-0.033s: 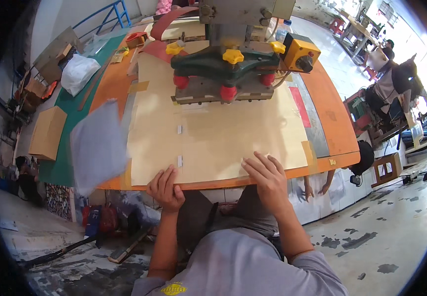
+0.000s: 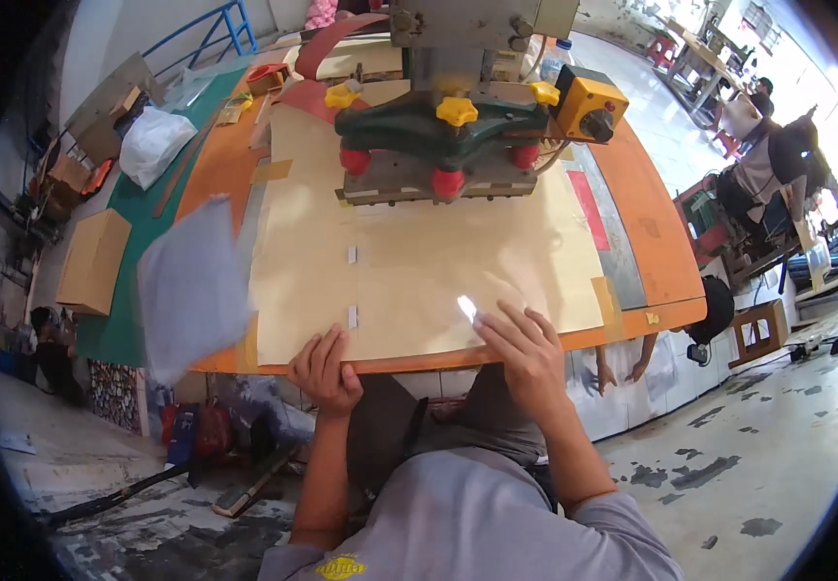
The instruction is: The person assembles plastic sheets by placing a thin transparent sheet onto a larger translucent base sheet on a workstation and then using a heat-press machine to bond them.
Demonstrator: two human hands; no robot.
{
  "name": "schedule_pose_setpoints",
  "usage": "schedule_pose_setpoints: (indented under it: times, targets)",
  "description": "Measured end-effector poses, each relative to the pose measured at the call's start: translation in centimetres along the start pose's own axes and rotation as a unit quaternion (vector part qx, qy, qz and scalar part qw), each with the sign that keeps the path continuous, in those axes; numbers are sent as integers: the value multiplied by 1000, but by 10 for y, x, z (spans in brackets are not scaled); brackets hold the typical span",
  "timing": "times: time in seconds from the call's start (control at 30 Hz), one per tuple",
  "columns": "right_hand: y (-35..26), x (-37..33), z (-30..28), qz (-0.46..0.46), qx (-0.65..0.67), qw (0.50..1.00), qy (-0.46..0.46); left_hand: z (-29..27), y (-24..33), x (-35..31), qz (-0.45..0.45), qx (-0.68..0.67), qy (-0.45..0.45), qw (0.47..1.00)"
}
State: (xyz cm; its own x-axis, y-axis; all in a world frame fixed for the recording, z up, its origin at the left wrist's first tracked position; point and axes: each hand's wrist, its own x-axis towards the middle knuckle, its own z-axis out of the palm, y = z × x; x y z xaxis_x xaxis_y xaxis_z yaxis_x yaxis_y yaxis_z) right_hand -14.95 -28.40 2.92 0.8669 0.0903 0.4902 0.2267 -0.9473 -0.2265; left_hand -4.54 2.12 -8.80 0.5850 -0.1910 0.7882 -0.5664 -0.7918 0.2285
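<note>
My left hand point(image 2: 324, 373) rests at the front edge of a cream sheet point(image 2: 419, 261), its fingers lying on the edge and the thumb apart, holding nothing. A small, shiny white piece point(image 2: 466, 308) catches the light at the fingertips of my right hand point(image 2: 526, 353). Those fingers are closed on it, with the thumb hidden beneath. To the left on the sheet, two small pale tabs, a near one point(image 2: 352, 317) and a far one point(image 2: 352, 255), lie in line. A press head point(image 2: 443, 136) with yellow knobs and red feet stands over the far part of the sheet.
The sheet lies on an orange-edged table point(image 2: 651, 223). A yellow control box point(image 2: 590, 105) sits beside the press. Left are a hanging translucent plastic sheet point(image 2: 194, 290), a cardboard box point(image 2: 95, 261) and a white bag point(image 2: 155, 143). Another person's hands point(image 2: 622, 373) show beyond the table's right front.
A bright white piece now shows at my right fingertips, where only the fingers showed before. Both hands stay in nearly the same place.
</note>
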Motion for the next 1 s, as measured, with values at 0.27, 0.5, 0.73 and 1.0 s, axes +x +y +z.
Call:
schedule_pose_setpoints:
  times: [0.27,0.5,0.73,1.0]
  targets:
    - [-12,-34,-48,-7,51,987,-151,-8,3,3,-34,-101,7,994]
    - [5,-36,-79,-9,218,949,-227,-35,26,37,-31,-129,-76,988]
    - [85,13,-15,92,43,994,-46,-44,29,46,44,-138,-222,964]
    - [92,37,-4,96,2,994,-54,-40,28,40,38,-129,-231,964]
